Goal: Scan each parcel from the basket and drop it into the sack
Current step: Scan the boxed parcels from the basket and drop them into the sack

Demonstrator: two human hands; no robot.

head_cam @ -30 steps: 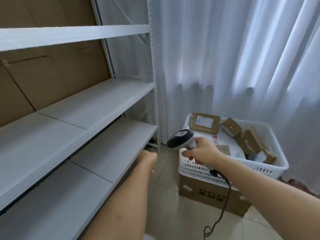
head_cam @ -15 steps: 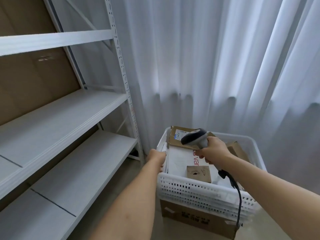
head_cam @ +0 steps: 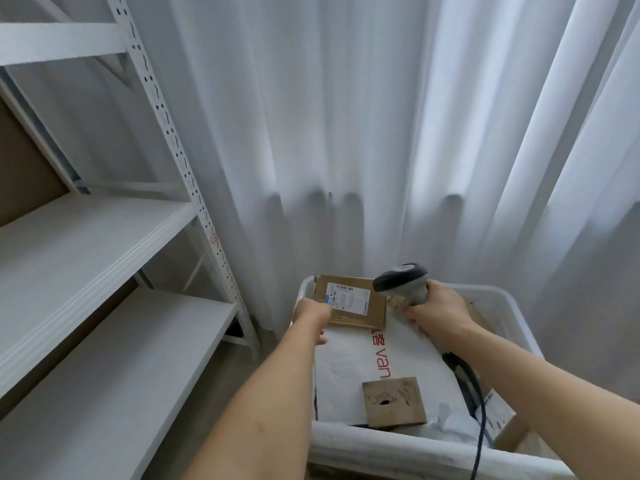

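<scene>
A white plastic basket sits low at the right and holds several parcels. A flat cardboard parcel with a white label lies at its far left end. My left hand is at that parcel's near left corner, fingers over the label's edge; whether it grips is hidden. My right hand grips a grey handheld scanner just right of the parcel, its head pointing left. A white mailer bag with red print and a small brown box lie nearer me. No sack is in view.
White metal shelving stands along the left, with an upright post close to the basket. White curtains hang behind. The scanner's dark cable trails over the basket's near right edge.
I have turned right and stepped up to the basket. My left hand moved from the basket's rim to the labelled parcel's corner. The scanner went forward over the basket.
</scene>
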